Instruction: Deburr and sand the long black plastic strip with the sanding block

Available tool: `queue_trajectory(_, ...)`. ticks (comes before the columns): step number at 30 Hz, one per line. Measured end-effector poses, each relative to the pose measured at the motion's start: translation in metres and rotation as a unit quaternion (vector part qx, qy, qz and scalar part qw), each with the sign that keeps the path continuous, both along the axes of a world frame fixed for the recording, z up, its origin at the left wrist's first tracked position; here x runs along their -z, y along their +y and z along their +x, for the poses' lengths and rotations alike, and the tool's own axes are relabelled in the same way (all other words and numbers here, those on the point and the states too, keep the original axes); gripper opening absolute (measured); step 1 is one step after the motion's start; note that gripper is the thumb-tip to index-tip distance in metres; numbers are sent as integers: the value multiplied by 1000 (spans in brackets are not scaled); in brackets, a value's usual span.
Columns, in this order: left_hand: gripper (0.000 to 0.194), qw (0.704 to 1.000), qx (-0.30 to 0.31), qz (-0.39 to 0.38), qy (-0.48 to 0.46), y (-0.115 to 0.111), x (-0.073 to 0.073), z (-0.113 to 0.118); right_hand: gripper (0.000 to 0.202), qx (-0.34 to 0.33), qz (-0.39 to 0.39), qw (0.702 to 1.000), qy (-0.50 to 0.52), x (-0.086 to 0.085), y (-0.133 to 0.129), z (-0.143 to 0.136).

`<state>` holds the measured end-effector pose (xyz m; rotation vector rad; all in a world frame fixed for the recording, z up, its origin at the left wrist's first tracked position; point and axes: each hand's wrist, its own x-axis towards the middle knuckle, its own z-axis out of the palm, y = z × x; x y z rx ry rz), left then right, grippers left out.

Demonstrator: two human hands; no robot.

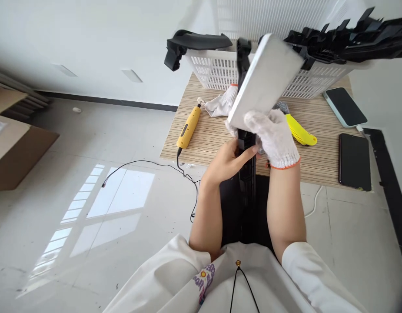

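My left hand (228, 161), bare, is closed round a long black plastic part (248, 180), its thumb lying across the front. This part runs from above my lap up behind a flat white rectangular piece (269, 74). My right hand (274, 134) wears a white knit glove with an orange cuff. Its thumb and fingers press on the lower edge of the white piece, which is tilted up to the right. Whether the white piece is fixed to the black part I cannot tell. Behind lie a loose white glove (222, 103) and a yellow-handled brush (300, 130).
A yellow corded tool (189, 127) lies at the left of the wooden table (207, 150). Black plastic parts (321, 45) rest on a white basket (214, 69) at the back. Two phones (354, 161) lie at the right. A cardboard box (21, 152) stands far left.
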<state>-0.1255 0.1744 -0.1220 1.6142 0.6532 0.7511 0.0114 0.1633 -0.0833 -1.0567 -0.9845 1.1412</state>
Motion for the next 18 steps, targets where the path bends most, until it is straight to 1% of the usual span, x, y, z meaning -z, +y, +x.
queue_trajectory(2,28,997,-1,49,56,-7,-9,-23,19,10,62,997,43,-1,-2,0)
queue_trajectory(3,26,994,-2,82,77,-14,-10,-35,18,13,77,996,51,-2,-3,0)
queue_trajectory(4,24,988,0,118,95,-23,-8,-47,19,16,76,996,46,-4,-5,1)
queue_trajectory(5,23,983,21,142,111,-34,-2,-58,21,20,70,997,37,-5,-7,1)
queue_trajectory(6,22,977,54,164,127,-44,9,-68,24,24,65,997,30,-7,-8,2)
queue_trajectory(7,24,966,82,184,162,-54,22,-77,26,27,62,997,29,-8,-10,3)
queue_trajectory(8,27,952,85,196,219,-62,39,-87,28,31,64,997,32,-8,-11,4)
queue_trajectory(9,30,940,58,195,274,-67,56,-97,29,33,67,997,35,-8,-13,6)
queue_trajectory(10,35,926,5,164,341,-70,73,-109,30,36,73,996,37,-8,-14,7)
queue_trajectory(11,38,903,-55,102,414,-70,86,-121,30,37,79,996,35,-8,-15,8)
queue_trajectory(12,39,868,-91,29,487,-68,96,-134,29,37,85,995,31,-7,-15,9)
queue_trajectory(13,40,848,-100,-3,520,-66,101,-145,29,37,89,995,26,-7,-16,10)
queue_trajectory(14,40,835,-109,-23,540,-64,101,-154,29,34,92,995,23,-6,-16,10)
queue_trajectory(15,41,828,-110,-37,549,-64,98,-159,30,27,93,995,21,-6,-15,10)
queue_trajectory(16,43,830,-117,-36,544,-66,92,-160,30,19,94,995,22,-5,-14,9)
queue_trajectory(17,45,841,-128,-21,525,-70,85,-157,29,14,96,995,25,-3,-13,8)
queue_trajectory(18,47,865,-162,28,474,-76,80,-150,27,11,100,994,33,-2,-12,7)
